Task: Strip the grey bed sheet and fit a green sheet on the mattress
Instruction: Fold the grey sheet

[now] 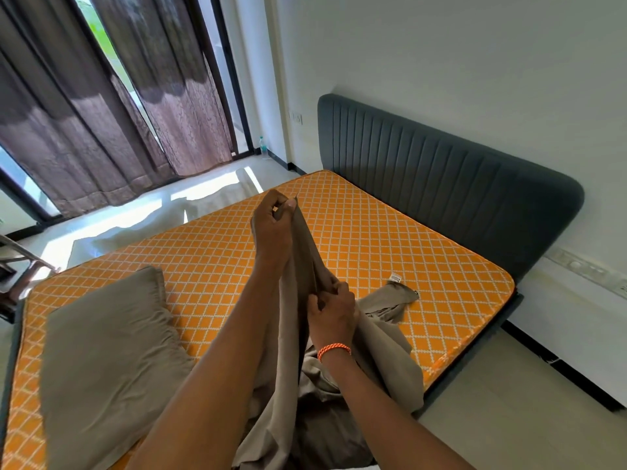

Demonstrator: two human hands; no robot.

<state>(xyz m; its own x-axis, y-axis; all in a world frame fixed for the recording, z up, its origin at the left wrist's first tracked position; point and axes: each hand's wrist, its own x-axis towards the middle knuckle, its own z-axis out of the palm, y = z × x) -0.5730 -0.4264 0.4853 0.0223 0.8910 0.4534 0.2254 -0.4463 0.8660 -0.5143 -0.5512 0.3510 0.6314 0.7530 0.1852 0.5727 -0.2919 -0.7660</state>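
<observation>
Now your left hand pinches the top edge of the sheet and your right hand grips it lower, above the mattress; it looks soft, light and floppy, so hold edges.

bedroom, bed headboard, mattress, curtains

A small white tag lies on the orange, diamond-quilted mattress near its headboard-side corner, just beside a fold of grey-brown sheet. The tag carries a short line of dark print, apparently a brand name, but the letters are too small and tilted to read. No other text, number or sign is legible.
</observation>
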